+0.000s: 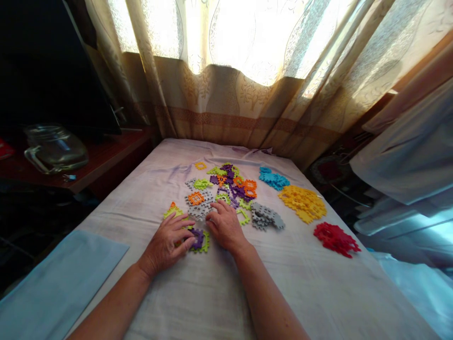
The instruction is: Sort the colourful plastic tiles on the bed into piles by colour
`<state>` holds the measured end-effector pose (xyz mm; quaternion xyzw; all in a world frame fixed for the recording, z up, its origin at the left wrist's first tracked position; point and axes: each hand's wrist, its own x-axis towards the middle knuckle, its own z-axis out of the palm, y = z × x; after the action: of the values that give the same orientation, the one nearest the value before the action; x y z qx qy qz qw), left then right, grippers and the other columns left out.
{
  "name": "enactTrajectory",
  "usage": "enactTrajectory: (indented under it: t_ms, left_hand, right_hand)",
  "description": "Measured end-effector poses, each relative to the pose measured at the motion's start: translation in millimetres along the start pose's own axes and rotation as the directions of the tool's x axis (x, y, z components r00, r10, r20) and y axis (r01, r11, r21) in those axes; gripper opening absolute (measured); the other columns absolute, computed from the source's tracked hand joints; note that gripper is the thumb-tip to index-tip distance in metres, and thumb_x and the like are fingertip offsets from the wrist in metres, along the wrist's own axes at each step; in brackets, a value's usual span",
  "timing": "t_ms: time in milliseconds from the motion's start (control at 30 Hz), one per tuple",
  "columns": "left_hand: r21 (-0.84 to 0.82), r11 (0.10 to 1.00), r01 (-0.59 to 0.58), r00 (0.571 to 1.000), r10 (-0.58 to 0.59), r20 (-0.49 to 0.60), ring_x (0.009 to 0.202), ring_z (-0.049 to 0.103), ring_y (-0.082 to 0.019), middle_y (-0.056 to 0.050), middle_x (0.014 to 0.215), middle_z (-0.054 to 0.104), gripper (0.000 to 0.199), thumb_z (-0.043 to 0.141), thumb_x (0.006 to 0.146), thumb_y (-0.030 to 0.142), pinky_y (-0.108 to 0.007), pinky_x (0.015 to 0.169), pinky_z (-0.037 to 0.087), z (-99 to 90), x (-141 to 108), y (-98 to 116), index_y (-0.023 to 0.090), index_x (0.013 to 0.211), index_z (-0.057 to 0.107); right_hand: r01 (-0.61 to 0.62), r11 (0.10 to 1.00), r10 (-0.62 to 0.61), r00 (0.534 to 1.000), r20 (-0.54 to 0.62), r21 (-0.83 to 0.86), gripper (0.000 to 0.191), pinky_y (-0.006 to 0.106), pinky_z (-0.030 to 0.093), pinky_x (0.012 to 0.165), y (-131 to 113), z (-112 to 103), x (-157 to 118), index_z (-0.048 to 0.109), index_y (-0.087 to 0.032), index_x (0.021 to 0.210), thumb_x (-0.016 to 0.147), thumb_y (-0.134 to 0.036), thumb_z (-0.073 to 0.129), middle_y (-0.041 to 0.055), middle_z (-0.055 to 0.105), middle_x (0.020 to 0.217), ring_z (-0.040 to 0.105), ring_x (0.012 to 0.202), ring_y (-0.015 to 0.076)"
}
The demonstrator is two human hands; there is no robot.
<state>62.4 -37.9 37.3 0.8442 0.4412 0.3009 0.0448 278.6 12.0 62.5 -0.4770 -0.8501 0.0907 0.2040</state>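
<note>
My left hand (170, 241) lies with its fingers apart over lime-green notched plastic pieces (170, 211). Its thumb rests by a purple piece (198, 238), which lies on a green frame piece (205, 243). To the right, my right hand (225, 225) has bent fingers, their tips closed at the edge of a grey notched piece (198, 212); the exact grip is partly hidden. An orange square frame (196, 198) lies on the grey pieces just beyond. Behind the hands spreads a mixed heap of purple pieces (240, 191), green and orange ones.
Single-colour piles lie on the right: grey (267, 217), blue (274, 179), yellow (303, 203) and red (336, 238). A light blue cloth (67, 278) covers the left edge. A glass jug (58, 148) stands on a side table; a curtain (226, 101) hangs behind.
</note>
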Motion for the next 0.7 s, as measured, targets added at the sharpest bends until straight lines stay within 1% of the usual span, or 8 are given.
enactTrajectory:
  t_ms: [100, 200, 333, 433, 500, 567, 633, 700]
  left_hand:
    - [0.002, 1.0, -0.012, 1.0, 0.012, -0.014, 0.12, 0.059, -0.025, -0.002, 0.115, 0.073, 0.022, 0.053, 0.091, 0.034, -0.051, 0.109, 0.034, 1.1, 0, -3, 0.03, 0.09, 0.074]
    - [0.005, 1.0, -0.022, 1.0, 0.022, -0.02, 0.118, 0.061, -0.024, -0.002, 0.114, 0.073, 0.022, 0.053, 0.091, 0.034, -0.05, 0.109, 0.036, 2.2, -1, -5, 0.029, 0.09, 0.074]
    - [0.0, 1.0, -0.018, 1.0, 0.018, -0.017, 0.117, 0.062, -0.024, -0.002, 0.112, 0.074, 0.022, 0.053, 0.091, 0.034, -0.047, 0.109, 0.037, 3.6, -1, -7, 0.028, 0.092, 0.074]
    - [-0.003, 1.0, 0.0, 1.0, 0.0, -0.025, 0.115, 0.063, -0.023, -0.003, 0.11, 0.075, 0.024, 0.051, 0.092, 0.036, -0.045, 0.109, 0.039, 4.3, -2, -7, 0.027, 0.093, 0.074]
    - [0.002, 1.0, -0.002, 1.0, 0.003, -0.031, 0.115, 0.063, -0.023, -0.003, 0.11, 0.075, 0.025, 0.051, 0.092, 0.036, -0.044, 0.108, 0.04, 4.3, -1, -7, 0.027, 0.093, 0.074]
    - [0.007, 1.0, -0.013, 0.999, 0.013, -0.036, 0.114, 0.064, -0.023, -0.003, 0.109, 0.075, 0.024, 0.052, 0.091, 0.036, -0.043, 0.106, 0.043, 4.0, -1, -8, 0.027, 0.092, 0.074]
    - [0.005, 1.0, -0.019, 0.999, 0.019, -0.046, 0.112, 0.065, -0.023, -0.003, 0.108, 0.075, 0.023, 0.052, 0.091, 0.036, -0.042, 0.105, 0.044, 3.7, 0, -7, 0.026, 0.092, 0.073]
    - [-0.003, 1.0, -0.019, 0.998, 0.019, -0.055, 0.111, 0.066, -0.023, -0.003, 0.106, 0.076, 0.023, 0.052, 0.091, 0.035, -0.041, 0.105, 0.044, 3.3, 0, -7, 0.026, 0.091, 0.073]
  right_hand:
    - [-0.006, 0.999, 0.011, 0.993, -0.115, 0.044, 0.013, 0.045, 0.037, 0.106, 10, -9, 2, 0.071, -0.022, 0.094, 0.085, -0.02, 0.062, 0.0081, 0.063, 0.128, 0.045, 0.13, 0.0263]
    - [-0.078, 0.996, 0.086, 0.974, -0.21, 0.046, 0.01, 0.043, 0.039, 0.104, 34, -27, -1, 0.071, -0.022, 0.088, 0.083, -0.02, 0.062, 0.0089, 0.066, 0.12, 0.052, 0.121, 0.0251]
    - [-0.319, 0.947, 0.301, 0.921, -0.249, -0.036, 0.012, 0.041, 0.041, 0.101, 78, -59, -18, 0.073, -0.022, 0.084, 0.081, -0.021, 0.061, 0.0098, 0.067, 0.117, 0.056, 0.116, 0.0251]
    - [-0.529, 0.84, 0.494, 0.837, -0.237, -0.118, 0.015, 0.038, 0.044, 0.096, 104, -77, -35, 0.075, -0.022, 0.085, 0.082, -0.024, 0.06, 0.0099, 0.07, 0.111, 0.06, 0.109, 0.025]
    - [-0.635, 0.757, 0.6, 0.769, -0.222, -0.155, 0.018, 0.037, 0.046, 0.09, 113, -82, -43, 0.076, -0.023, 0.088, 0.084, -0.027, 0.059, 0.0091, 0.072, 0.104, 0.063, 0.101, 0.0245]
    - [-0.694, 0.698, 0.661, 0.719, -0.215, -0.176, 0.019, 0.035, 0.047, 0.085, 117, -81, -46, 0.077, -0.024, 0.089, 0.084, -0.03, 0.059, 0.0085, 0.073, 0.099, 0.064, 0.098, 0.0243]
    - [-0.703, 0.686, 0.669, 0.711, -0.217, -0.189, 0.019, 0.034, 0.047, 0.083, 116, -77, -46, 0.077, -0.025, 0.087, 0.083, -0.031, 0.059, 0.0082, 0.073, 0.097, 0.063, 0.098, 0.0244]
    - [-0.689, 0.698, 0.655, 0.725, -0.214, -0.197, 0.019, 0.034, 0.047, 0.082, 114, -74, -45, 0.077, -0.025, 0.087, 0.083, -0.031, 0.06, 0.0079, 0.073, 0.097, 0.063, 0.098, 0.0244]
